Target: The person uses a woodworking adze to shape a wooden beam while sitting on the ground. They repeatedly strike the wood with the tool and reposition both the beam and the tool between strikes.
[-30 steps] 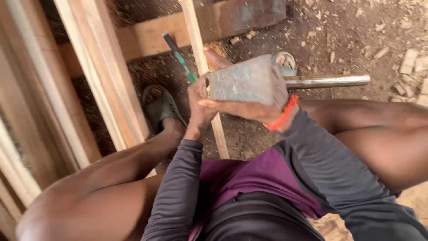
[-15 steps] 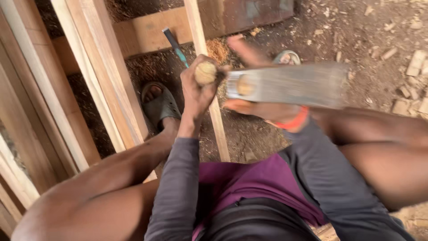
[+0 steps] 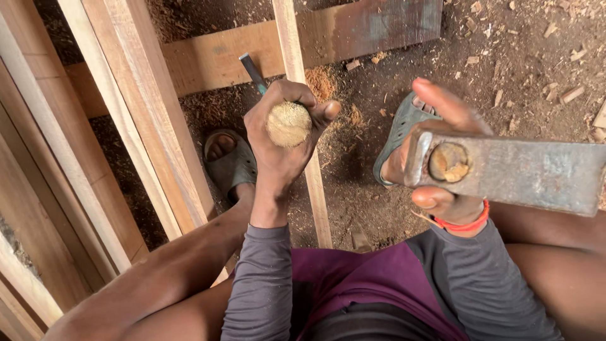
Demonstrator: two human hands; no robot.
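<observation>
My left hand (image 3: 281,142) is wrapped around the round wooden handle of a chisel (image 3: 287,124). Its dark steel blade (image 3: 252,71) points down and away, close to a narrow wooden strip (image 3: 297,76) that runs along the ground between my feet. My right hand (image 3: 439,158), with a red band at the wrist, grips a heavy grey metal hammer head (image 3: 511,170). The hammer is raised to the right of the chisel handle and apart from it, with its wooden eye facing me.
Long wooden boards (image 3: 126,126) lean at the left. A wider plank (image 3: 353,31) lies across the top. The dirt ground (image 3: 530,63) is strewn with sawdust and wood chips. My feet wear dark sandals (image 3: 228,161), one on each side of the strip.
The hammer head was down on the chisel handle one second ago. It has since lifted away to the right and toward me. The left hand keeps its hold on the chisel.
</observation>
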